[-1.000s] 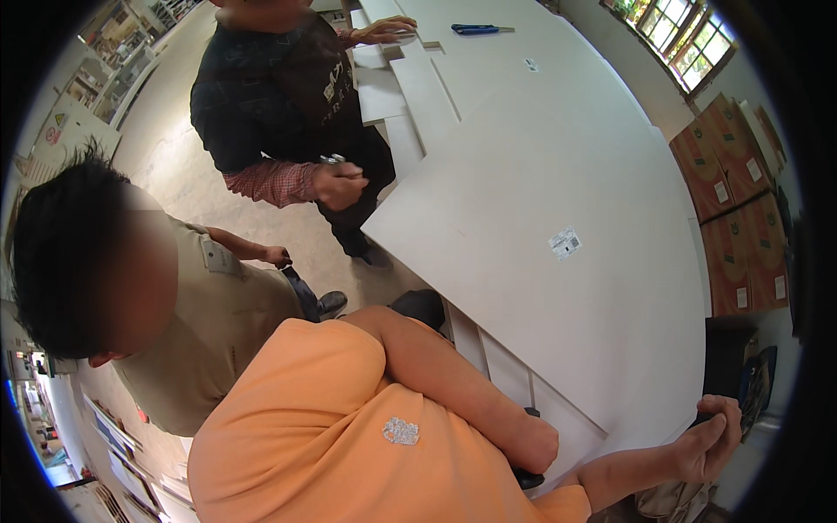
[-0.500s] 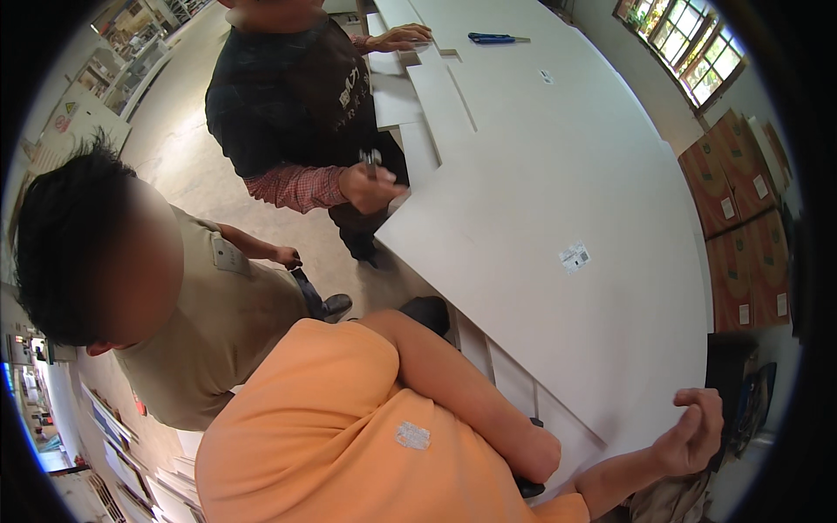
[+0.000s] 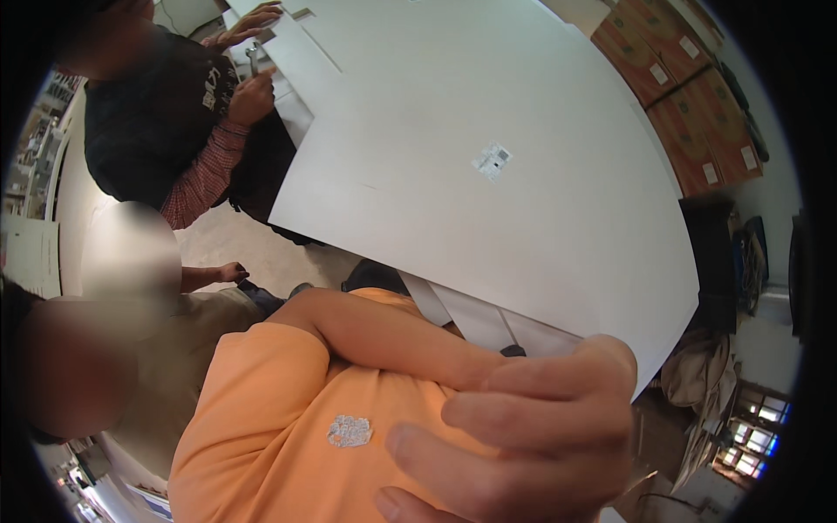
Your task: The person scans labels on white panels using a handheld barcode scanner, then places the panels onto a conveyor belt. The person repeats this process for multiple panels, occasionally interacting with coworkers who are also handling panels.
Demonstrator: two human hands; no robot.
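My right hand (image 3: 540,427) is raised close to the camera, with its fingers bent and apart and nothing seen in them. It covers most of my left hand. My left forearm (image 3: 392,340) reaches across in front of my orange shirt, toward the table's near edge. A black object (image 3: 513,350) pokes out just beyond the covered left hand; its kind does not show. Past both hands lies a large white board (image 3: 418,218) with a printed label (image 3: 493,161) on it.
A co-worker in a dark apron (image 3: 166,113) stands at the board's far left, one hand on it, the other holding a metal wrench (image 3: 252,59). Another person in a khaki shirt (image 3: 192,349) stands at my left. Brown cartons (image 3: 671,96) are stacked at the right.
My right hand has come up from the right toward the camera, now covering my left hand. The view has shifted, so the blue cutter knife is out of sight. The co-worker's wrench is raised.
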